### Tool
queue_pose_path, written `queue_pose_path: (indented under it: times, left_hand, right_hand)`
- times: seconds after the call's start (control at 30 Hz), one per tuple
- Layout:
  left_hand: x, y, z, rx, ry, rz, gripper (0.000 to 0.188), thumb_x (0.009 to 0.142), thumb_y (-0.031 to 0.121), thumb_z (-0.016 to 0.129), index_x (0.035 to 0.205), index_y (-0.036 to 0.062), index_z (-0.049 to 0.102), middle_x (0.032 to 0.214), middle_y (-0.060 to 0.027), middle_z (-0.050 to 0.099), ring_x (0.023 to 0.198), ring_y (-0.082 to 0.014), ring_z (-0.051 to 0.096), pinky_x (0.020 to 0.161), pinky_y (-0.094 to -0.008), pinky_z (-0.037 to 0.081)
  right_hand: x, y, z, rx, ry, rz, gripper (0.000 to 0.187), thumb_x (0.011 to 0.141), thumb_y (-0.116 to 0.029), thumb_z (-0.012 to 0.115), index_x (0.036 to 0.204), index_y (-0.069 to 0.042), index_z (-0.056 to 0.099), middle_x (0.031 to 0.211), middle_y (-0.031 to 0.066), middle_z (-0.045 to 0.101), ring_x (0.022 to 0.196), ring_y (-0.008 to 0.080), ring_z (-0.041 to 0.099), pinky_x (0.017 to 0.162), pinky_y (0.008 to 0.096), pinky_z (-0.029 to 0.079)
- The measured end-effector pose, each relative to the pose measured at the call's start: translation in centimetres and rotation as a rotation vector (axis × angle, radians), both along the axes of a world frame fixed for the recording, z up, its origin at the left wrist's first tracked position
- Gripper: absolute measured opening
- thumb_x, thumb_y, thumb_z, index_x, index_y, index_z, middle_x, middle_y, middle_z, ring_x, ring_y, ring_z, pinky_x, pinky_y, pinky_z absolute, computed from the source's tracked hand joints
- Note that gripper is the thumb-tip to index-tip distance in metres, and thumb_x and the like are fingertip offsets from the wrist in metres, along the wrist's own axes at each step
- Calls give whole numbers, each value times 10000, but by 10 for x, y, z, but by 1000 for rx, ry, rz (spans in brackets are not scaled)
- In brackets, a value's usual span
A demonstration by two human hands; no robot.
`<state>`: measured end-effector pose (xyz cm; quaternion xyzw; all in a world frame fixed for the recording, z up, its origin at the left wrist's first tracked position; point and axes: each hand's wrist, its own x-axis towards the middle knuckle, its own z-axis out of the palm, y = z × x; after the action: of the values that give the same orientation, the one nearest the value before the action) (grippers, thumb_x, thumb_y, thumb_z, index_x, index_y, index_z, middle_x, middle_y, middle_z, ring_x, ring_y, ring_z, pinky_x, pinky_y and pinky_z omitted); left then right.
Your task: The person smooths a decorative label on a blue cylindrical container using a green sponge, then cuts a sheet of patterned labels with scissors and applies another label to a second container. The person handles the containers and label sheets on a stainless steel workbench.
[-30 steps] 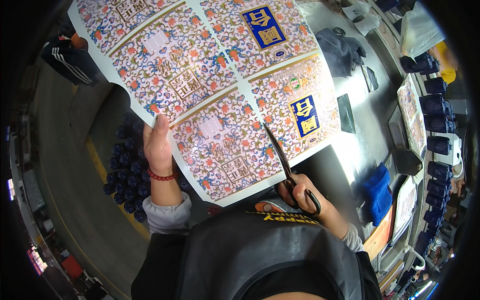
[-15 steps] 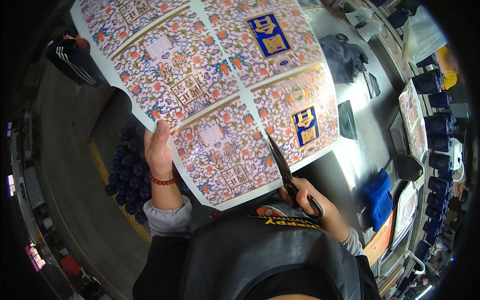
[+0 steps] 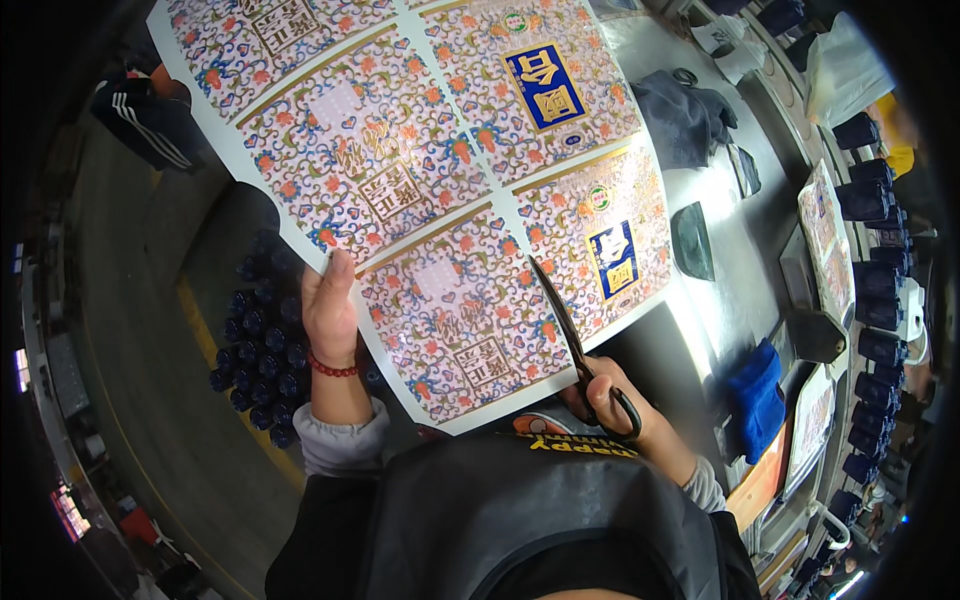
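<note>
A large printed sheet (image 3: 440, 215) with a floral pattern, blue-and-gold panels and white borders is held up in front of me. My left hand (image 3: 330, 315), a red bead bracelet at its wrist, pinches the sheet's left edge, thumb on top. With my right hand (image 3: 622, 400) I grip black-handled scissors (image 3: 558, 305) at the sheet's near edge. Their dark blades lie along the white strip between two printed columns, points directed away from me. Part of my right fingers is hidden behind the handles.
Dark blue bottle-like objects (image 3: 265, 365) are grouped at lower left. To the right runs a metal table (image 3: 715, 310) bearing a blue cloth (image 3: 757, 400) and a dark grey cloth (image 3: 685, 120). Beyond it stands a row of dark blue containers (image 3: 882, 270). A clear plastic bag (image 3: 845, 70) is at far right.
The sheet and my left hand have shifted slightly right and toward me. The scissor points sit a little farther up the white strip. Both hands keep their hold.
</note>
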<state>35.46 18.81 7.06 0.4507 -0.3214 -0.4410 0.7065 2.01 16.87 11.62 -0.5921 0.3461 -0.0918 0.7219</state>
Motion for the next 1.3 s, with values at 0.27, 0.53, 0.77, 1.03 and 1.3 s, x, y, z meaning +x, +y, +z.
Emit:
queue_pose_path:
  times: [0.27,0.53,0.77,1.03,1.3]
  left_hand:
    - [3,3,3,-17,8,-43,486,1028,181,465,1431,-79,385,1397,-184,519,1251,-266,545,1079,-418,409]
    - [-2,-1,-2,28,22,-134,508,1023,195,482,1434,-83,376,1391,-188,525,1245,-282,550,1077,-426,411]
    - [-6,-6,-20,107,90,-74,491,1019,212,518,1419,-59,429,1390,-159,534,1219,-236,560,1048,-386,417]
    - [1,-1,-26,68,-9,-76,479,1026,188,489,1425,-66,418,1401,-145,524,1264,-231,520,1083,-391,375]
    - [7,10,-19,31,80,-58,421,1023,166,526,1372,-65,489,1367,-128,557,1226,-198,538,1070,-373,391]
  right_hand:
    - [-14,-2,-5,-24,-29,65,787,938,-752,273,823,-15,524,697,74,512,646,201,500,613,337,428]
    - [-3,-12,-3,209,-101,16,884,904,-795,291,997,37,574,805,55,609,647,100,497,581,236,399]
    - [14,-17,-7,196,-82,-8,1015,888,-815,268,1305,71,536,949,104,731,744,100,642,613,206,461]
    - [18,-8,-11,362,-29,-71,1096,799,-886,383,1250,103,529,828,11,603,675,64,466,571,204,305]
    - [23,-29,-18,334,-145,44,1013,867,-807,389,1354,79,454,1060,145,695,884,156,678,748,241,534]
